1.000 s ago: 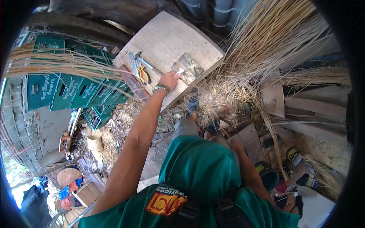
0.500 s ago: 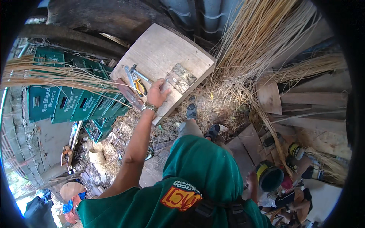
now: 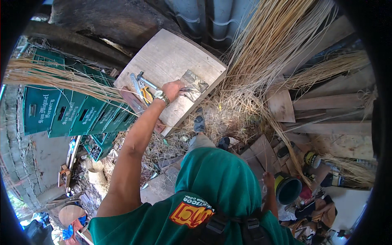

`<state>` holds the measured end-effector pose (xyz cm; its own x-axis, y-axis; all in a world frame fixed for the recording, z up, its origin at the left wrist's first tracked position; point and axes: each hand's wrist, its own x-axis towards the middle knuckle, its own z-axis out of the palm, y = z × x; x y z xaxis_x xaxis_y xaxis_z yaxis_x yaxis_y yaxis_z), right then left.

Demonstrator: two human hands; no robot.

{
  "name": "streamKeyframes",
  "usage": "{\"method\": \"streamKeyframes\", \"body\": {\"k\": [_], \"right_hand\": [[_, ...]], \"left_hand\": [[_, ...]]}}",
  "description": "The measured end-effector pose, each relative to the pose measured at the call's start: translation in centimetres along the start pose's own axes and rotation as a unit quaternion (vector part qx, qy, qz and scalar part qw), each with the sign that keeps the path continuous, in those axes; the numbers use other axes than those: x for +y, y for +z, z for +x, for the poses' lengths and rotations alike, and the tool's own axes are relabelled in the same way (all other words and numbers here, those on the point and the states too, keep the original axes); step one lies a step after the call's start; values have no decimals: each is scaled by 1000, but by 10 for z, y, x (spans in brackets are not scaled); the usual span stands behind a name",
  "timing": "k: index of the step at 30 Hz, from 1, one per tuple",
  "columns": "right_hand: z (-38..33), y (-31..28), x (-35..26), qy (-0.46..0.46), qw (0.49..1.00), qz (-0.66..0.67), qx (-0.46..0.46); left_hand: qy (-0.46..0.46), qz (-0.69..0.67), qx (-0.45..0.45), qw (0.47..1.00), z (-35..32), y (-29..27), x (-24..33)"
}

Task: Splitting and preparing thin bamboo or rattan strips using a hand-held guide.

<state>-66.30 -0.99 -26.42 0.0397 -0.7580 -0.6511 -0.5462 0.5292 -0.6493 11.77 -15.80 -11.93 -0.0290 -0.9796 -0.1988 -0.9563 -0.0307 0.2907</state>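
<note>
My left hand (image 3: pixel 173 90), with a wristwatch (image 3: pixel 161 96) on its wrist, reaches onto a pale wooden tabletop (image 3: pixel 163 55). Its fingers are bent down at the edge of a small rough board (image 3: pixel 195 83) with thin, dark, nail-like pieces on it; what they pinch is hidden. Left of this hand lie a hammer (image 3: pixel 148 81), a tool with yellow handles (image 3: pixel 145 94) and a bluish-grey tool (image 3: pixel 134 83). At my right side, my right hand (image 3: pixel 268 179) hangs low with curled fingers, near a dark bucket (image 3: pixel 288 189). Anything inside it is too small to make out.
Green plastic crates (image 3: pixel 43 108) are stacked at left, with long strands (image 3: pixel 61 75) crossing above them. A tall bundle of tan strands (image 3: pixel 277 45) leans at the upper right. Straw-like scraps (image 3: pixel 241 110) litter the ground. Another person (image 3: pixel 322 212) sits at lower right.
My left hand has moved right, from beside the tools to the edge of the small board, and its fingers have bent. My right hand has come further into view beside the bucket.
</note>
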Motion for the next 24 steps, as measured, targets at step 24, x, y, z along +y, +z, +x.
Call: {"method": "streamKeyframes", "body": {"k": [24], "right_hand": [[4, 85, -392, -139, 960, 29, -240]], "left_hand": [[180, -345, 144, 910, -13, -31, 271]]}}
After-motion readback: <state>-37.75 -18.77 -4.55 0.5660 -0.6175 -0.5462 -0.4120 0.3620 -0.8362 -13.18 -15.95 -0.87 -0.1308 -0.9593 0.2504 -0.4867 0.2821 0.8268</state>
